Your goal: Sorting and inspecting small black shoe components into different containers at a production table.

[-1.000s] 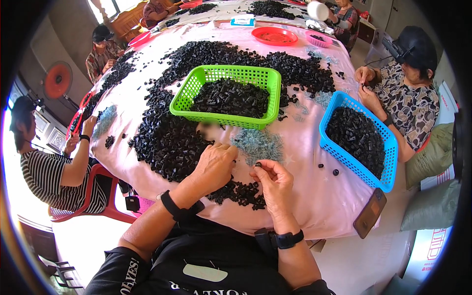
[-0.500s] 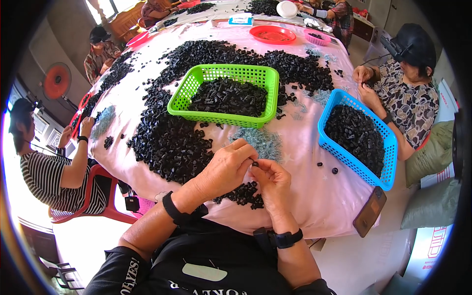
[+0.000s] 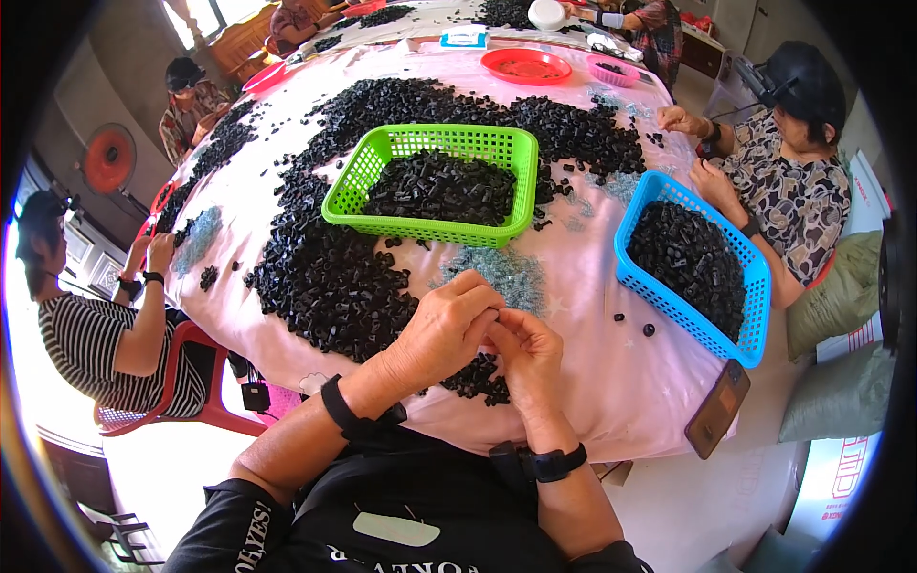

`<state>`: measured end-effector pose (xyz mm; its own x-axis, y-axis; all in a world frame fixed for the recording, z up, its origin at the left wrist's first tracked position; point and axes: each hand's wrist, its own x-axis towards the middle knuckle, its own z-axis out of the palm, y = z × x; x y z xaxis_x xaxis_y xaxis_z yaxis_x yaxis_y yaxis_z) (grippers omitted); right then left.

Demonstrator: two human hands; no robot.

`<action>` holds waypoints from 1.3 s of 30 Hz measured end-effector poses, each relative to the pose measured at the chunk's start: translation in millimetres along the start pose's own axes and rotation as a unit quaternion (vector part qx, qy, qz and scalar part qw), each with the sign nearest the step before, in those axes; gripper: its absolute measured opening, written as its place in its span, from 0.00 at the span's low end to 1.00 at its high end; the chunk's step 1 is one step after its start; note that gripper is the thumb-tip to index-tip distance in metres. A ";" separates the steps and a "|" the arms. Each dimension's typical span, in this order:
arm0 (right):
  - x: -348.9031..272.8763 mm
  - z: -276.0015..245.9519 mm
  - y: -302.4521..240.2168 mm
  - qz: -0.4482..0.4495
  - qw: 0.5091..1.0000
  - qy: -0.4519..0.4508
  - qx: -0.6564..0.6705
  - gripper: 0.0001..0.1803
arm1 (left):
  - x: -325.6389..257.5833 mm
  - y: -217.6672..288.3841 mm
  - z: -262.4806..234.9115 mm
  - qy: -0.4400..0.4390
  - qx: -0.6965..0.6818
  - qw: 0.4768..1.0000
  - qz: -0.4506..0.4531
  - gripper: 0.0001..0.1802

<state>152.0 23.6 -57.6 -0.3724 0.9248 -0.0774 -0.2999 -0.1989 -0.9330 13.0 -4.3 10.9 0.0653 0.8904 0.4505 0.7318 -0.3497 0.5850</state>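
Your left hand and right hand meet at the near edge of the tabletop, fingertips touching each other. Both grips are pressed together, pinching something small between them; too small to tell what, likely one of the black pieces. Hands sit right over the near tail of the black pieces pile, which spreads from your hands up across the pink cloth. Green basket sits beyond the hands, mid-table, part full of black pieces. Blue basket lies to the right, also holding black pieces, well apart from your hands. A patch of tiny pale bits lies between the green basket and your hands. Dark phone rests at the right near edge. Other people sit around: one in a striped top at left, one in a patterned top at right.
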 end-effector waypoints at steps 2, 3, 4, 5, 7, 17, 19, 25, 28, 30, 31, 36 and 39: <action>1.1 -1.9 2.6 -0.026 0.999 -0.008 0.030 0.08 | -0.5 -0.3 2.1 0.008 -0.001 1.000 0.000 0.04; 0.8 -1.4 1.8 -0.026 0.999 -0.009 0.030 0.08 | -1.0 -0.4 1.7 0.006 -0.001 1.000 0.005 0.05; 0.1 -0.5 0.3 -0.029 0.999 -0.006 0.036 0.08 | -1.5 -0.4 1.4 0.003 -0.001 1.000 0.009 0.05; -0.4 0.3 -1.0 -0.032 0.999 -0.004 0.042 0.08 | -2.0 -0.3 1.3 0.004 0.000 1.000 0.008 0.05; -0.6 1.5 -2.1 -0.031 0.998 -0.004 0.051 0.08 | -3.1 0.0 1.1 0.003 -0.005 1.000 0.013 0.07; -1.8 -0.7 -7.4 -0.017 0.999 -0.001 0.047 0.09 | -5.6 -0.7 -0.1 -0.028 -0.017 0.999 0.009 0.12; -1.5 -2.2 -5.4 -0.015 0.998 0.009 0.052 0.09 | -1.4 3.0 -4.0 -0.025 0.026 0.999 0.037 0.19; -1.4 -1.0 -8.6 -0.010 0.998 0.011 0.066 0.08 | -0.8 -1.3 -6.2 -0.083 0.100 0.987 0.097 0.27; -2.3 -0.6 -10.0 0.000 0.998 0.012 0.054 0.09 | -1.5 -3.0 -6.7 -0.095 0.121 0.983 0.099 0.26; -2.4 -0.2 -10.1 0.008 0.999 0.019 0.040 0.10 | -0.9 -4.9 -7.7 -0.084 0.122 0.985 0.094 0.26; -2.3 -0.1 -9.7 0.017 0.999 0.016 0.039 0.11 | -0.1 -5.5 -8.5 -0.074 0.122 0.986 0.089 0.26; -1.7 -3.0 -10.5 0.028 0.999 -0.025 0.026 0.11 | 0.6 -4.0 -11.6 -0.069 0.140 0.983 0.093 0.25; -2.2 -2.5 -9.8 0.018 0.999 -0.024 0.011 0.10 | 0.2 -3.5 -11.4 -0.074 0.136 0.983 0.095 0.25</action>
<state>158.0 24.3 -49.2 -0.4245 0.9006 -0.0934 -0.3053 -0.2394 -0.9217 2.7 -6.2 16.6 0.3016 0.8563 0.4193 0.8498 -0.4409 0.2890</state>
